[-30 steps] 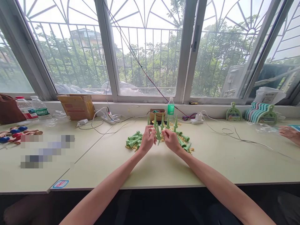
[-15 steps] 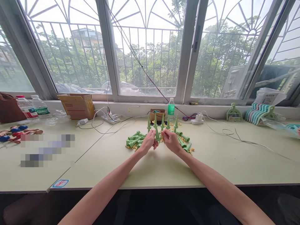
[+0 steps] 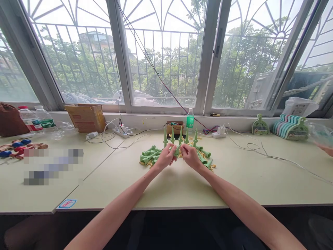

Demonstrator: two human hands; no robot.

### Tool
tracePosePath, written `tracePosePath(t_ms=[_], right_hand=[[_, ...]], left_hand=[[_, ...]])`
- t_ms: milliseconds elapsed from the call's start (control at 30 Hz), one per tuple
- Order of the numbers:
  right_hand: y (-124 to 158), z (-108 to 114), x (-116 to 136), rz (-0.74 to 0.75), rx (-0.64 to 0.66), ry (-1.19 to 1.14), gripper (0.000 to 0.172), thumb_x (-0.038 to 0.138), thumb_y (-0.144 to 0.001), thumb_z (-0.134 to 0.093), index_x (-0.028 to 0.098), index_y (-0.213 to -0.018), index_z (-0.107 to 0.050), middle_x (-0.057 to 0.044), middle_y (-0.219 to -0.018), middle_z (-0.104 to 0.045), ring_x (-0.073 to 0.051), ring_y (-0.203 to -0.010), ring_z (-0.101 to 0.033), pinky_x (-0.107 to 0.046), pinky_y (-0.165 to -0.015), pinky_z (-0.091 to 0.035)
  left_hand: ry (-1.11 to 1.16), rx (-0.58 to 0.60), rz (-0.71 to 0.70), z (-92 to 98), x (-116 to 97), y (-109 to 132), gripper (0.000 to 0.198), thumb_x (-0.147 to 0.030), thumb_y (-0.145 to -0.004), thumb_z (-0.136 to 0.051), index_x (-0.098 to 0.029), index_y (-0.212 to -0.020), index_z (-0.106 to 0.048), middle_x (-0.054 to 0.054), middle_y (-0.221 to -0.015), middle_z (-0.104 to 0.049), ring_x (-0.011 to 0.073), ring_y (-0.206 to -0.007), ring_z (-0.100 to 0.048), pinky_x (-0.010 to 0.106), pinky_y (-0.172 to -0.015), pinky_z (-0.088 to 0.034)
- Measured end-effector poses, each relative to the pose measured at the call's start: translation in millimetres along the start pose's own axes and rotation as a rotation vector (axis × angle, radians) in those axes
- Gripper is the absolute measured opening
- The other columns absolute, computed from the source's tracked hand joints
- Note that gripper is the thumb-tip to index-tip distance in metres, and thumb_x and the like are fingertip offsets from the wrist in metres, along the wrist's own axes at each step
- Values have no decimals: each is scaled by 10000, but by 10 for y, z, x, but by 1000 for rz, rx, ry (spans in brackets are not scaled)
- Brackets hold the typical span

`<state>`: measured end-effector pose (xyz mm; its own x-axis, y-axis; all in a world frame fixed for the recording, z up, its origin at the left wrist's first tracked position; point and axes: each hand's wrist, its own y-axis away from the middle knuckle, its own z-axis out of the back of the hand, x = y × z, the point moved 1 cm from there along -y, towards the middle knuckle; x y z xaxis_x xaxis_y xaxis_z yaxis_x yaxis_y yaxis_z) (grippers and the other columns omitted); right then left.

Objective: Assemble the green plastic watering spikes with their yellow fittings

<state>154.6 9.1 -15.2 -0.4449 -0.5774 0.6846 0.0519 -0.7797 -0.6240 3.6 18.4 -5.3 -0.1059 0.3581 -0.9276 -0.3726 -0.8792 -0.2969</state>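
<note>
My left hand (image 3: pixel 164 158) and my right hand (image 3: pixel 190 156) meet over the table's middle, both pinching one green plastic spike (image 3: pixel 177 150) held tilted between them. Behind the hands a row of green spikes (image 3: pixel 180 135) stands upright. A heap of green spikes (image 3: pixel 150 156) lies flat to the left of my left hand, and a few more spikes (image 3: pixel 204 155) lie to the right of my right hand. Small yellow parts (image 3: pixel 212 167) are scattered among them.
A power strip (image 3: pixel 122 132) with cables, a cardboard box (image 3: pixel 85 118), a green-label bottle (image 3: pixel 189 119) and water bottles (image 3: pixel 39 119) line the back. Red and blue wooden toys (image 3: pixel 15 147) lie far left. Another person's hand (image 3: pixel 326 149) shows at the right edge beside stacked plastic pieces (image 3: pixel 287 125).
The spike between my hands has gone from upright to tilted, and my hands have drawn slightly closer together. The other person's hand at the right edge has shifted.
</note>
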Motion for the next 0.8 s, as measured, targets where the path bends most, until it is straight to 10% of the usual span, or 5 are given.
tracePosePath(t_ms=[800], right_hand=[[-12, 14, 19, 24, -24, 82, 375, 381, -906, -419, 207, -582, -343, 44, -506, -337, -110, -495, -273, -261, -502, -234]], left_hand=[[-341, -109, -237, 10, 15, 21, 370, -480, -853, -541, -211, -1100, -482, 6, -899, -505, 52, -503, -442, 213, -533, -418]])
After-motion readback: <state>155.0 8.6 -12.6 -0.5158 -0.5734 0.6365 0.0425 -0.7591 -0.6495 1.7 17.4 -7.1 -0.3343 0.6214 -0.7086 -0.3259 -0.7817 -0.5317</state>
